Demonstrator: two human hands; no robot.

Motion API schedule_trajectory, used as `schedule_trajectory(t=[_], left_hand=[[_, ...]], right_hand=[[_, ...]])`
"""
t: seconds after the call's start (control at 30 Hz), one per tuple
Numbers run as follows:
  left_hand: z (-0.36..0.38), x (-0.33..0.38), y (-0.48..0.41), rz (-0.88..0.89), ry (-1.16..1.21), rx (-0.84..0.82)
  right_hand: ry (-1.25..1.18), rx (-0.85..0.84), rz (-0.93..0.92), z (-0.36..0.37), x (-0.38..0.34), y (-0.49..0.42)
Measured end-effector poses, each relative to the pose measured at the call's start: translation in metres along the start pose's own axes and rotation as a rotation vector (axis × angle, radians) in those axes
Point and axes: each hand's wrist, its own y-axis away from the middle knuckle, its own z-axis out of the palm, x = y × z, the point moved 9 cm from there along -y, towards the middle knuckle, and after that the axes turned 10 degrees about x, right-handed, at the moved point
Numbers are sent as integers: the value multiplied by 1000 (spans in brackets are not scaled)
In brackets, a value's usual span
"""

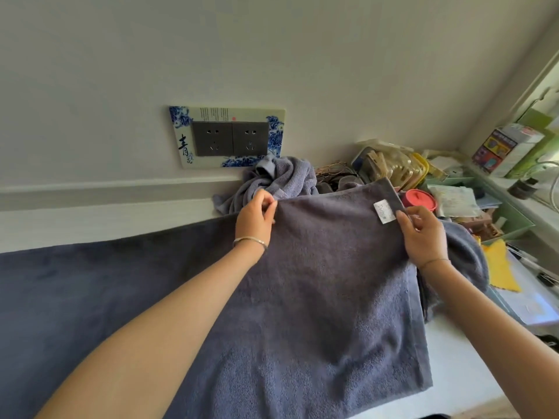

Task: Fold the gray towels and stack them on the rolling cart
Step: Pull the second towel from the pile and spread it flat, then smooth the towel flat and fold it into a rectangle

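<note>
A gray towel [326, 282] is lifted by its far edge and drapes down toward me over the surface. My left hand [255, 219] pinches its upper left corner. My right hand [423, 234] pinches the upper right corner, just beside a white label [384, 211] sewn on the towel. Behind it, against the wall, lies a crumpled gray towel [281, 182]. Another gray towel [465, 258] lies bunched under my right wrist. A dark gray cloth [90, 285] is spread flat to the left. No rolling cart is recognisable in view.
A double wall socket [230, 139] with a blue-and-white surround sits on the wall behind. Clutter fills the right side: a red lidded container [420, 199], plastic packets [390, 164], papers, a yellow cloth [499, 267] and a box [505, 149] on a green shelf.
</note>
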Motion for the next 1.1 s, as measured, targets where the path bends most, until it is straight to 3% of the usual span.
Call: schedule_trajectory(t=[0.17, 0.27, 0.4, 0.57, 0.9, 1.1], left_hand=[[43, -15, -13, -44, -206, -200], [58, -14, 12, 1, -219, -329], [55, -3, 58, 192, -301, -322], [52, -24, 133, 150, -361, -422], [-49, -58, 137, -14, -194, -245], [-164, -116, 133, -226, -144, -88]], right_hand=[[158, -68, 139, 12, 34, -15], [117, -114, 176, 13, 41, -3], [64, -238, 173, 4, 43, 26], [4, -467, 145, -8, 24, 58], [-553, -925, 370, 55, -110, 129], [-661, -1013, 272, 135, -217, 194]])
